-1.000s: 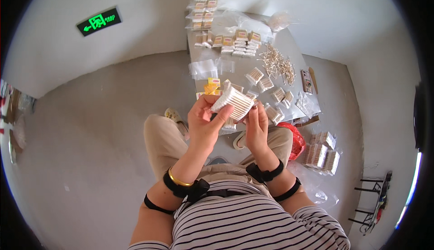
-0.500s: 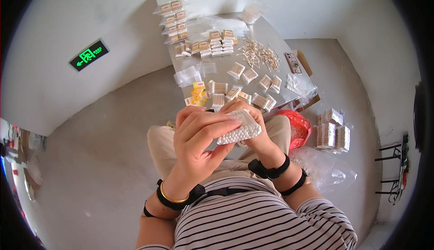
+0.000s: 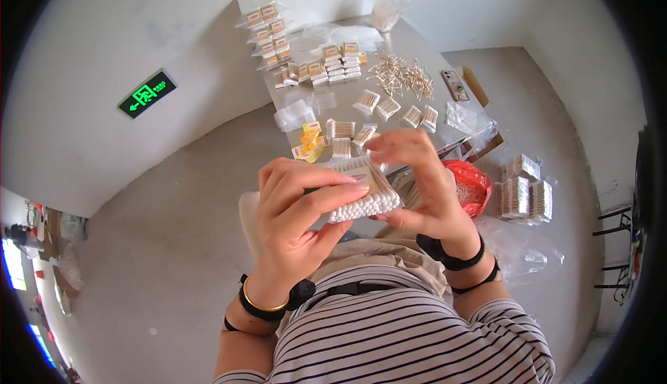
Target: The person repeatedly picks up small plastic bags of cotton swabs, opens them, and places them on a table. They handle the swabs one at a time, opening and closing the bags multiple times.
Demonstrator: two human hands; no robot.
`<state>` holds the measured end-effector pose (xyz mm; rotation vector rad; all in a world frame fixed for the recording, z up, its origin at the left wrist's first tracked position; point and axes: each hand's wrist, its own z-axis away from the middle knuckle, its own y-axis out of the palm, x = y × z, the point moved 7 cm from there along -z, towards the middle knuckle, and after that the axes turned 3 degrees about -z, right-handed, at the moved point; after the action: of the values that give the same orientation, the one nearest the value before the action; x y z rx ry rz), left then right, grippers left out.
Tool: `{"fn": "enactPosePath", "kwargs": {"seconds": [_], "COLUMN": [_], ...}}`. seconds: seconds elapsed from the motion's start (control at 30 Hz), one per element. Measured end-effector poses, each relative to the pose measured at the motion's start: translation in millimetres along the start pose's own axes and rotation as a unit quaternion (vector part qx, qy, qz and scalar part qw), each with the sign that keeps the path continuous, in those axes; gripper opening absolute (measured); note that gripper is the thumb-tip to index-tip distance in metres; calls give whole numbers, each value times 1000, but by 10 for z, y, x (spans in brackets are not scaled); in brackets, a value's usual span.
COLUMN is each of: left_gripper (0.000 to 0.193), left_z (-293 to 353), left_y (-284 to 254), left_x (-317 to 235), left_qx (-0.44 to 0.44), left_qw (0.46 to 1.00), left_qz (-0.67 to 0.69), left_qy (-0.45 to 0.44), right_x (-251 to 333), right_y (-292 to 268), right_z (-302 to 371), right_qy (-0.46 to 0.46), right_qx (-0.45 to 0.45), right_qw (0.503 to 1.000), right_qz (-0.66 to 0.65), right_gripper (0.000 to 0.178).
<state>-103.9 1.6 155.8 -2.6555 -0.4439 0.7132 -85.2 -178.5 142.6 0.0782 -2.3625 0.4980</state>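
Observation:
In front of my lap is a clear bag packed with cotton swabs, the white tips facing me and a printed card showing on top. My left hand grips its left side, fingers over the top and thumb low at the near edge. On the other side, my right hand is open, its fingers raised and spread beyond the pack's far right corner. Its thumb touches the pack's near right corner. Just past my hands, small bundles of swabs and yellow printed cards lie on the table.
The grey table carries loose swabs, stacked finished packs, flat clear bags and a phone. At the left back rises a tall pile of packs. A red bag and swab stacks stand right of my legs.
My right hand has loosened from the pack and moved right, its fingers lifting and spreading. More of the pack's top and card shows. My left hand keeps its hold.

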Motion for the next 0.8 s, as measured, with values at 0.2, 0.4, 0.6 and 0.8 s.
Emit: {"fn": "enactPosePath", "kwargs": {"seconds": [0.2,0.4,0.6,0.8], "left_gripper": [37,34,30,27], "left_z": [4,52,91,118], "left_y": [9,-5,0,31], "left_x": [-75,-113,-155,-181], "left_qx": [-1,-9,-2,-1], "left_qw": [1000,999,999,999], "left_qz": [8,42,43,37], "left_qy": [4,5,9,16], "right_x": [255,317,327,273], "right_y": [-61,-139,-163,-187], "right_z": [15,99,163,231], "right_qy": [-71,-77,-80,-52], "right_qx": [7,-27,-29,-32], "right_qw": [993,993,993,997], "right_qz": [96,80,76,38], "right_gripper": [30,28,27,25]}}
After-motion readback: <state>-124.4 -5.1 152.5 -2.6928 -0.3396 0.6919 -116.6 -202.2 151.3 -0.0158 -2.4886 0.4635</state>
